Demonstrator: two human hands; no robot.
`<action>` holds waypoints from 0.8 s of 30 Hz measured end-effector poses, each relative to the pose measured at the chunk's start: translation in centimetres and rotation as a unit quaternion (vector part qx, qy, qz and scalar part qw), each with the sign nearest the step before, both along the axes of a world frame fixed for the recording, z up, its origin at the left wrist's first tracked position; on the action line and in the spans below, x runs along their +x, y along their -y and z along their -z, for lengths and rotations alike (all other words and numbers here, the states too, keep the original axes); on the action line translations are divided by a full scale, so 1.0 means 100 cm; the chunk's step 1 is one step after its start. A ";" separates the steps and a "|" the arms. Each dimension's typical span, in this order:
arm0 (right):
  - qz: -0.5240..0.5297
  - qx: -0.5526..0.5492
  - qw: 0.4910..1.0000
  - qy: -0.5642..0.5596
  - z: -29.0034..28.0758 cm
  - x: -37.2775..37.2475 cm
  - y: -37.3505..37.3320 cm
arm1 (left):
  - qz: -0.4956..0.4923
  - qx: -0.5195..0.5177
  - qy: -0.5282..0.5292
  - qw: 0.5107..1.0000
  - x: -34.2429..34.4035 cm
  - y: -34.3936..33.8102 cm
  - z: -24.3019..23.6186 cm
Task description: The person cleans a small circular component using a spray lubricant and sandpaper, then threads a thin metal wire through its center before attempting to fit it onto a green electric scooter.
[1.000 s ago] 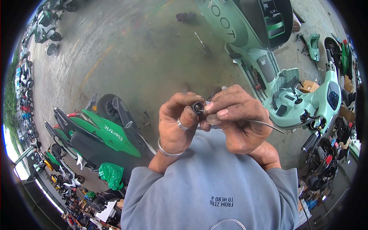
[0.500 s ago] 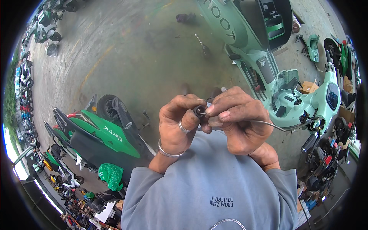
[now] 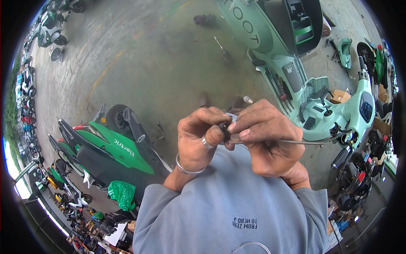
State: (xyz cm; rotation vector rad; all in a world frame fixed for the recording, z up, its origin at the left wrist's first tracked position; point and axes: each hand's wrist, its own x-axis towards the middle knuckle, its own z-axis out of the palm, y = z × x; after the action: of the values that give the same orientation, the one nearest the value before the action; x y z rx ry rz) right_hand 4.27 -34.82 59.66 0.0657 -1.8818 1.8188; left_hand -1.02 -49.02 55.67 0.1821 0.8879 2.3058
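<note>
While both hands meet at the centre of the frame, the left hand pinches a small black part between thumb and fingers. The right hand is pressed close against it, thumb and fingers drawn together on a thin grey rod, which runs out toward the right; whether it is stiff or a cable, I cannot tell. Where the rod's inner end meets the black part is hidden by the fingers. A white piece shows just above the black part, between the hands. A ring sits on the left hand and a bracelet on that wrist.

Below the hands, a grey shirt fills the lower centre, with a chain at the bottom edge. At centre left leans a green motorbike, a green cloth near its lower end. A mint scooter with exposed panels extends from the top down the right side, a cardboard box near it. On the floor, toward the top centre, lie a screwdriver-like tool and a dark cloth.
</note>
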 end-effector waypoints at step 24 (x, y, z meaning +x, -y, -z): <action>0.010 -0.126 0.991 -0.039 0.019 -0.003 0.005 | 0.027 -0.001 0.023 0.999 0.000 -0.002 -0.002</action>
State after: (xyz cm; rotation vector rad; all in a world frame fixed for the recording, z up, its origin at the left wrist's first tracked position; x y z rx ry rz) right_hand 4.00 -35.37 57.75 0.0279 -1.5816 1.9945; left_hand -1.03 -48.77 55.91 0.1502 0.8518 2.2511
